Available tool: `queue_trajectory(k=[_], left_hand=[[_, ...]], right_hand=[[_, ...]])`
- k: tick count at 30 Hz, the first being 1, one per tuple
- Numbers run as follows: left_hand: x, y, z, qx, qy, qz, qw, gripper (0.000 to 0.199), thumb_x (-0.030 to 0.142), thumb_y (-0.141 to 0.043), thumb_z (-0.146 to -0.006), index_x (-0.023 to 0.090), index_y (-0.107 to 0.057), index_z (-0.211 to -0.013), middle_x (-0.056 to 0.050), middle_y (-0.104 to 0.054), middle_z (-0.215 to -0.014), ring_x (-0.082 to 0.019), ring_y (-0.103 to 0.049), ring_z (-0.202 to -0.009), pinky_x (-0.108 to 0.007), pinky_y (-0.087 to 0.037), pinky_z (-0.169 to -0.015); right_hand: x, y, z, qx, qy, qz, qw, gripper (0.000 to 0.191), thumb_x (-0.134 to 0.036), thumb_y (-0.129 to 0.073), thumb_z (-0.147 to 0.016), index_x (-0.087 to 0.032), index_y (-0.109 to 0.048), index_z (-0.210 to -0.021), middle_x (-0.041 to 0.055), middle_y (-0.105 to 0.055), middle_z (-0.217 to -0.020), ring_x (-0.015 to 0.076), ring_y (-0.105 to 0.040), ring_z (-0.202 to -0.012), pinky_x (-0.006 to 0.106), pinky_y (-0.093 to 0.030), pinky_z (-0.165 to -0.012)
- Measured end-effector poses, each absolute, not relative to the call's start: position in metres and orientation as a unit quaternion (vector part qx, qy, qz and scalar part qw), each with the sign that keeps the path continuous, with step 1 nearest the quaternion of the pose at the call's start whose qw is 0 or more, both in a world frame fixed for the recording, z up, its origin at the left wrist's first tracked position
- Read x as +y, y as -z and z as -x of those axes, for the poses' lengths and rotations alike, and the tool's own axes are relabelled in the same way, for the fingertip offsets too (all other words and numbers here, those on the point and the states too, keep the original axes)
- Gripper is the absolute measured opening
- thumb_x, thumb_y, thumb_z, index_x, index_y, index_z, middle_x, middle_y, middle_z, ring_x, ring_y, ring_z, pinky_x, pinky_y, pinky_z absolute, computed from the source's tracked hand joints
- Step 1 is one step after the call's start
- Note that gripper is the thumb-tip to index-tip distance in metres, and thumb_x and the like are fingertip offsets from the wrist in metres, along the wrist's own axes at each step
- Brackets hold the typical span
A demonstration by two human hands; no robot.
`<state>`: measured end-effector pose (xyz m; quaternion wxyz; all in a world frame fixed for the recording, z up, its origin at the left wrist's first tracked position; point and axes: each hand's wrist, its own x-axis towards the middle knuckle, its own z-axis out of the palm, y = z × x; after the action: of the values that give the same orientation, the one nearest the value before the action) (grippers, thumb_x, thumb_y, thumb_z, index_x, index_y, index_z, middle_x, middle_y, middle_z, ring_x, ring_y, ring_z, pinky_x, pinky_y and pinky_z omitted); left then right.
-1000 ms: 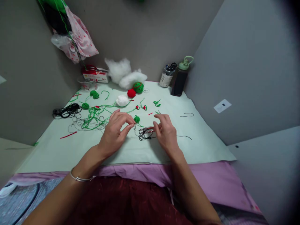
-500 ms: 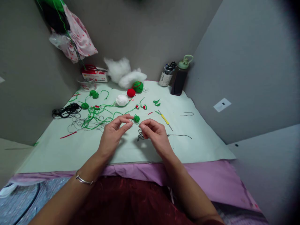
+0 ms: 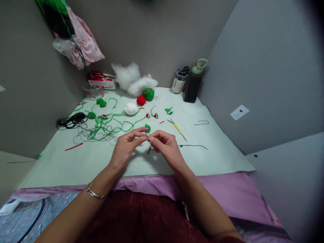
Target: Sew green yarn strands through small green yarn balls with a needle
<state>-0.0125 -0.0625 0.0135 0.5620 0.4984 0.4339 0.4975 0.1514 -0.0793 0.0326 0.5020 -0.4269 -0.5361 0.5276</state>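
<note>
Over the table's front half, my left hand (image 3: 128, 145) pinches something thin between thumb and fingers, too small to make out. My right hand (image 3: 165, 144) is closed in a pinch as well, its fingertips meeting those of my left hand. A small green yarn piece (image 3: 147, 128) lies just beyond the fingertips. Under my right hand is black yarn (image 3: 150, 149), partly hidden, with a loose black strand (image 3: 194, 145) running out to the right. A yellow-handled crochet hook (image 3: 178, 128) rests right of the hands.
Tangled green yarn (image 3: 111, 125) and a black yarn bundle (image 3: 73, 120) lie left. Farther back are white (image 3: 131, 108), red (image 3: 141, 100) and green (image 3: 149, 94) yarn balls and white stuffing (image 3: 129, 76). A dark bottle (image 3: 193, 86) stands beside a pen cup (image 3: 178, 83).
My two hands have come together, so the fingertips that were apart now meet. The left hand moved slightly right, and the right hand slightly left. The things on the table stay put.
</note>
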Motion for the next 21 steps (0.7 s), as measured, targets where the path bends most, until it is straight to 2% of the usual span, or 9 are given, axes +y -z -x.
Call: queue_trajectory(k=[8,15,21], left_hand=[[-0.0623,-0.0152,0.0138,0.435,-0.494,-0.515,0.549,0.021,0.041,-0.081,-0.078,0.021,-0.076,-0.080,-0.009,-0.069,-0.134,-0.031,-0.060,-0.127,-0.047,-0.038,-0.114],[-0.0618,-0.0167,0.0159,0.427,-0.489,-0.537,0.539,0.019,0.040,-0.079,-0.080,0.021,-0.075,-0.083,-0.010,-0.070,-0.130,-0.029,-0.059,-0.128,-0.042,-0.044,-0.106],[-0.0650,-0.0216,0.0116,0.408,-0.487,-0.517,0.573,0.018,0.037,-0.077,-0.082,0.020,-0.070,-0.081,-0.009,-0.071,-0.127,-0.027,-0.060,-0.125,-0.040,-0.043,-0.107]], right_hand=[[-0.0809,-0.0331,-0.1525,-0.542,-0.538,0.430,0.482,0.033,-0.050,-0.074,-0.082,-0.018,-0.066,-0.077,-0.0053,-0.047,-0.057,0.0088,-0.041,-0.054,0.024,-0.034,-0.053],[-0.0792,-0.0343,-0.1551,-0.567,-0.535,0.426,0.460,0.036,-0.053,-0.072,-0.084,-0.018,-0.064,-0.077,-0.0038,-0.049,-0.061,0.0097,-0.041,-0.057,0.025,-0.031,-0.054],[-0.0788,-0.0373,-0.1559,-0.590,-0.530,0.415,0.445,0.035,-0.051,-0.070,-0.086,-0.019,-0.062,-0.075,-0.0030,-0.050,-0.063,0.0101,-0.042,-0.059,0.025,-0.032,-0.055]])
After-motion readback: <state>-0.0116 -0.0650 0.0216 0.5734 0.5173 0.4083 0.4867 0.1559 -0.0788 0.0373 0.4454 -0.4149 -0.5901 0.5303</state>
